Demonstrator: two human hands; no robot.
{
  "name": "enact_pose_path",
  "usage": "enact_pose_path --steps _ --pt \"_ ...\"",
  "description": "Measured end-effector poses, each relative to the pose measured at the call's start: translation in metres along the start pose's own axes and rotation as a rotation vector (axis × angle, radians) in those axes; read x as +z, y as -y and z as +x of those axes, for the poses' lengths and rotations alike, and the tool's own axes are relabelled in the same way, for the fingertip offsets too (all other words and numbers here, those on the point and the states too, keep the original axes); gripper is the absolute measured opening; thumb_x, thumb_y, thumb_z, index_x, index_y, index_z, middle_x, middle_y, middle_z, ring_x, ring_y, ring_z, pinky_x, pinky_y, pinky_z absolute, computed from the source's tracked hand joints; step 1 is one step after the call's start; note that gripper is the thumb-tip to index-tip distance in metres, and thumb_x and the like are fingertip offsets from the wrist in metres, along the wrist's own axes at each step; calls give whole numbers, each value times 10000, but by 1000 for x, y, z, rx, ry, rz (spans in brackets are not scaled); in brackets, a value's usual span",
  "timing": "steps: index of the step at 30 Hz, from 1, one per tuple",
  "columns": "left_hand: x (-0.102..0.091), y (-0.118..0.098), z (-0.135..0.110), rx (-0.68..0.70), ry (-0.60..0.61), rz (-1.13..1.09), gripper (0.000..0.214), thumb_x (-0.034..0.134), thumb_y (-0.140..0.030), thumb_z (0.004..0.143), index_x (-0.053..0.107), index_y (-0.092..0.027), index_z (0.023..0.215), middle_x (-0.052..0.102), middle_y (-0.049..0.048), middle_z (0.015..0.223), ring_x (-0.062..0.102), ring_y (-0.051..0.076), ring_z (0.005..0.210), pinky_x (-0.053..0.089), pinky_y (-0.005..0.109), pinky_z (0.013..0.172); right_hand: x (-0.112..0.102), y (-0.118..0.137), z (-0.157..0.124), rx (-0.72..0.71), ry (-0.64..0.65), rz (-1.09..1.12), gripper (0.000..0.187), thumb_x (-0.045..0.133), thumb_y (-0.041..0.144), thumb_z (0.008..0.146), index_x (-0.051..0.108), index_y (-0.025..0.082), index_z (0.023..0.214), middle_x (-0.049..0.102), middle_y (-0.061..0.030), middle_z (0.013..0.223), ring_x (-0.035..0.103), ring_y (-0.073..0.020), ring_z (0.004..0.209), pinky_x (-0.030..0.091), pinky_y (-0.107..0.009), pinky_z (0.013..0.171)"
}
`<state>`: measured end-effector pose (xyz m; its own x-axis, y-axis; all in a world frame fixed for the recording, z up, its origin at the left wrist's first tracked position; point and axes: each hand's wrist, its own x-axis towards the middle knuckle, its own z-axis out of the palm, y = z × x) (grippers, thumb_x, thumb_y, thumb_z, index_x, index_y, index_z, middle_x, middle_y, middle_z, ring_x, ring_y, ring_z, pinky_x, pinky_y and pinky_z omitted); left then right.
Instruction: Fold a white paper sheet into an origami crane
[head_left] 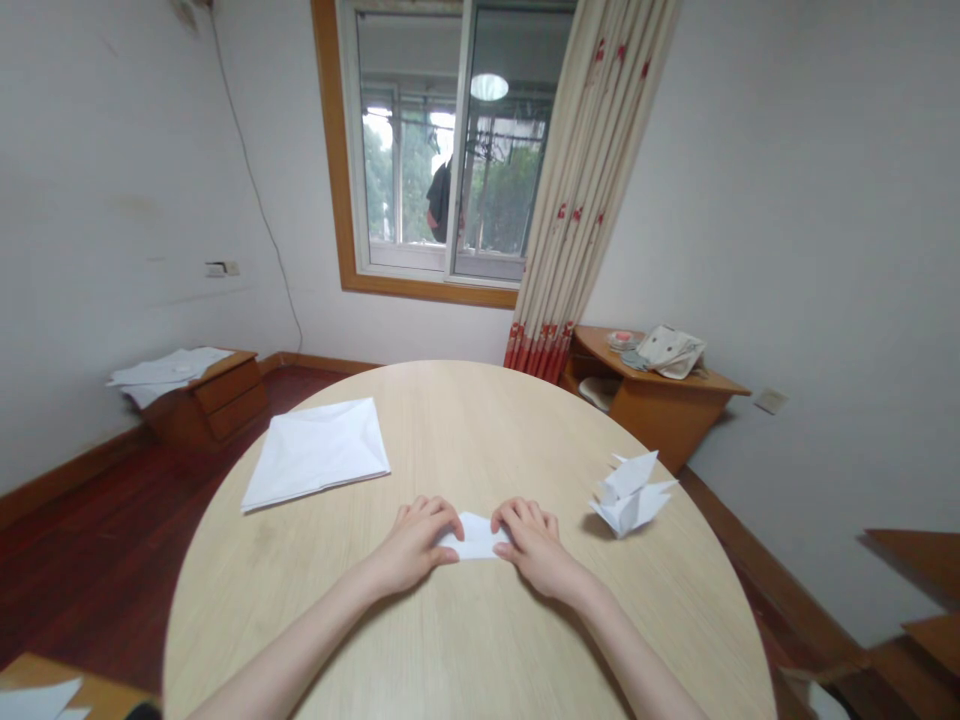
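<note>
A small folded white paper (pixel 475 536) lies flat on the round wooden table (pixel 465 640). My left hand (pixel 418 541) presses on its left end with fingers curled and pinched on the edge. My right hand (pixel 534 543) does the same at its right end, fingers bent down onto the paper. A stack of white paper sheets (pixel 319 452) lies to the far left of my hands. Folded white paper figures (pixel 631 493) stand on the table to the right.
A low wooden cabinet (pixel 206 398) with papers on top stands at the left wall. A wooden corner desk (pixel 660 395) with a cloth bag is at the right, beside a curtain (pixel 592 180) and window (pixel 450 150).
</note>
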<state>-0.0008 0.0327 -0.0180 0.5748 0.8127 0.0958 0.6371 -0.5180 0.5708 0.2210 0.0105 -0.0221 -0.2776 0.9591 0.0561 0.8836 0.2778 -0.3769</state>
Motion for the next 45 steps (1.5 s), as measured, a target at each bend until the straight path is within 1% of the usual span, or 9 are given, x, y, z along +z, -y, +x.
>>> enact_pose_path --steps 5,10,14,17,21,27,33,39,45 --pt "-7 -2 -1 30 30 3 183 673 -152 812 625 -254 956 606 -6 1097 496 212 1059 325 343 903 -1 -5 0 1 2 10 194 535 122 812 510 249 956 545 -21 1090 455 -223 1077 278 -376 907" --pt "-9 -5 -5 67 0 55 194 666 -162 832 608 -254 992 623 -6 1084 511 207 1049 340 337 890 -1 -3 0 -56 -17 67 248 516 78 792 512 241 978 548 -32 1104 453 -215 1082 298 -368 917" --pt "-5 -3 -7 150 -49 73 208 658 -158 846 601 -252 1023 639 -1 1080 529 201 1045 360 322 878 0 0 -2 -185 -1 147 418 459 27 785 534 252 1129 551 -44 1192 428 -206 1156 297 -372 961" --pt "0 1 -7 232 -48 62 250 630 -123 855 601 -244 1072 648 11 1090 551 192 1027 389 302 872 1 3 -3 -257 25 174 505 414 35 833 526 288 1256 548 -47 1251 415 -205 1197 283 -389 996" --pt "4 2 -7 270 -36 114 288 566 -104 877 616 -234 1130 653 35 1092 574 198 1003 425 302 865 3 5 -3 -279 39 148 485 380 98 914 511 342 1311 541 -39 1303 415 -206 1212 298 -397 1005" --pt "4 -7 -11 329 -63 178 329 436 -124 946 591 -246 1210 626 59 1103 552 197 1002 458 300 854 6 2 -1 -271 17 142 433 400 143 947 529 358 1300 513 -27 1354 401 -214 1230 302 -416 1030" --pt "9 -16 -14 269 -58 307 309 429 -113 930 575 -199 1188 610 78 1104 546 220 998 478 341 859 8 2 -2 -273 7 132 409 384 169 958 537 347 1294 502 -37 1365 416 -217 1212 313 -429 1034" --pt "10 -25 -17 152 -28 299 253 471 -186 927 571 -213 1158 579 70 1186 538 223 1084 470 355 915 7 2 -2 -229 28 100 456 385 140 931 483 314 1342 412 -46 1444 370 -218 1271 293 -436 1060" --pt "10 -23 -17 115 -30 310 246 478 -231 943 605 -235 1154 565 75 1209 530 243 1111 475 379 902 1 8 -5 -204 54 134 437 408 135 906 534 293 1293 414 -34 1444 372 -232 1256 279 -463 1072"
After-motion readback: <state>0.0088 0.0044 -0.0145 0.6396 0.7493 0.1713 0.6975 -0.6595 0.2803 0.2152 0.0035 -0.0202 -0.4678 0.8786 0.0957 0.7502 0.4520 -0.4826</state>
